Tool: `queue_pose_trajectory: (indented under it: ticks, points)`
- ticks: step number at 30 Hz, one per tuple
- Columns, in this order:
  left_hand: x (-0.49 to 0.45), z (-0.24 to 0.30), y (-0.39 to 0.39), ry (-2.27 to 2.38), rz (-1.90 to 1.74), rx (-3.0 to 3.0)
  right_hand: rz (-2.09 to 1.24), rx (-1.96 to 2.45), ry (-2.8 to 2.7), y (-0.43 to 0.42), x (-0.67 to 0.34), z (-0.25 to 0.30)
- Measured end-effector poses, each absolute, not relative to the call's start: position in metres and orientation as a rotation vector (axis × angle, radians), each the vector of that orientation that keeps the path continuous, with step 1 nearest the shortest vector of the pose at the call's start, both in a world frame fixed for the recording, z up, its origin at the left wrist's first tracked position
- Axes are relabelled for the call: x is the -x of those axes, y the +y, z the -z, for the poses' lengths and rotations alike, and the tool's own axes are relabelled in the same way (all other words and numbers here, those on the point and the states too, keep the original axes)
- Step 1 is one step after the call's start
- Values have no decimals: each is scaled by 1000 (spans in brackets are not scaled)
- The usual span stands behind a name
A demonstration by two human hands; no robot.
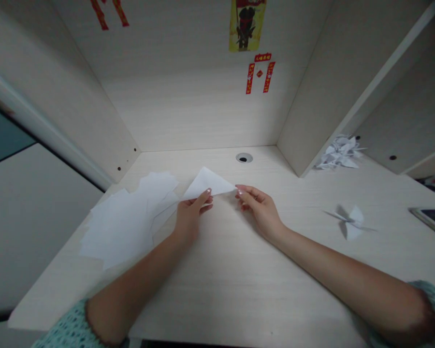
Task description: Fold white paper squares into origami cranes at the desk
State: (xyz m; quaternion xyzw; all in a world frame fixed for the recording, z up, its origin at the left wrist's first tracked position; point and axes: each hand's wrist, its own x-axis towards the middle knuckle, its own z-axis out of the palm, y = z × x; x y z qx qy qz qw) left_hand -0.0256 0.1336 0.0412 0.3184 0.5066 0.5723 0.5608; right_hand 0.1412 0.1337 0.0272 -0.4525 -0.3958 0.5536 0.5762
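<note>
A white sheet of paper folded into a triangle (207,181) is held up between my two hands, its peak pointing away from me. My left hand (193,212) is closed on the near edge, thumb on top and fingers beneath. At the right corner, my right hand (258,207) pinches the tip between thumb and fingertips. Just left of my left hand lies a spread pile of loose white paper sheets (125,224), partly covered by my left forearm.
A folded white paper crane (351,222) sits on the desk (217,299) at right. Behind it is a heap of folded paper pieces (340,152) beside an upright panel (319,96). A phone (433,220) lies at the far right. A cable hole (244,157) is near the back wall.
</note>
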Motion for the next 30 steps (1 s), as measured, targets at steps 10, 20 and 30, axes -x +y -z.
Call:
queue_pose_trajectory:
  ticks: [10, 20, 30]
  points:
    - [21, -37, 130, 1226, -1305, -848, -1329, 1165, -1034, 130, -138, -25]
    - [23, -41, 134, 1215, -1393, -744, -1418, 1068, -1026, 132, -138, -22]
    - [23, -39, 131, 1231, -1363, -841, -1357, 977, -1038, 127, -135, -21]
